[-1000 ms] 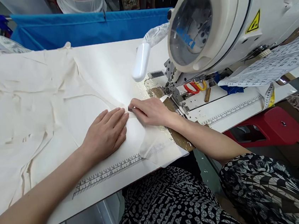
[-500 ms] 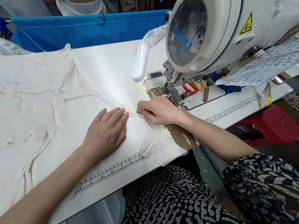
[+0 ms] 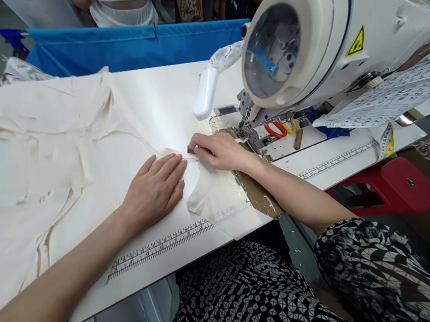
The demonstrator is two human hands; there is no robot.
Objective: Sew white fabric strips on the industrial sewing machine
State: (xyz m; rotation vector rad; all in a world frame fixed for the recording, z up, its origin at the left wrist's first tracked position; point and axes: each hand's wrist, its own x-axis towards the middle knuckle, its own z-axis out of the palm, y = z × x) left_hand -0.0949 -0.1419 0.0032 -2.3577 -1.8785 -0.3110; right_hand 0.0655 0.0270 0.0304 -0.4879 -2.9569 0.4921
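My left hand (image 3: 158, 187) lies flat, fingers stretched, on off-white fabric (image 3: 127, 145) spread over the white table. Just to its right, my right hand (image 3: 217, 150) is closed around a small dark metal tool (image 3: 191, 149). Only a short end of that tool shows, so its kind cannot be made out. The tool's end meets a thin folded strip of the fabric near my left fingertips. A loose flap of thin fabric (image 3: 197, 196) droops below the right hand toward the printed ruler. Behind the right hand stands a sewing machine (image 3: 320, 32).
Red-handled scissors (image 3: 275, 129) and a yellow handle (image 3: 290, 125) lie by the machine's needle area. A white lamp (image 3: 206, 93) juts over the table. Ruler markings (image 3: 162, 248) run along the front edge. A red stool (image 3: 398, 185) stands at right; a blue cloth barrier (image 3: 130, 49) and people are beyond.
My right hand has shifted a little left and away from me with the tool, closer to the left fingertips. The loose flap has swung left. My left hand stays pressed on the fabric.
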